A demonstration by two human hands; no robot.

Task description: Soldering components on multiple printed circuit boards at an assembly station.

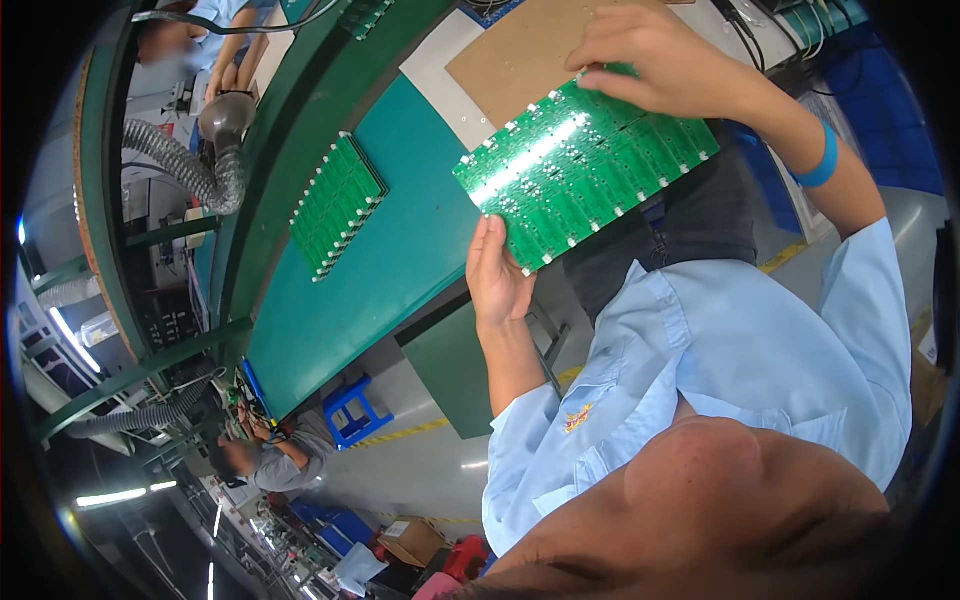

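A green printed circuit board panel (590, 165), with rows of small white connectors along two opposite edges, is held tilted above the bench edge. Bright light glares off its left half. My left hand (497, 272) grips its near left corner, thumb and fingers on either side of the edge. At the far edge, my right hand (650, 62) is closed, with thumb and bent fingers pinched at the board's rim. Whether a small part is also between those fingertips, I cannot tell. To the left, a stack of similar green boards (340, 208) lies on the bench.
The teal bench mat (400, 225) runs along a green metal frame (262, 130). A brown sheet (510, 65) lies at the far end. A flexible metal duct (190, 170) hangs beyond the frame. One co-worker sits past it, another near a blue stool (358, 412).
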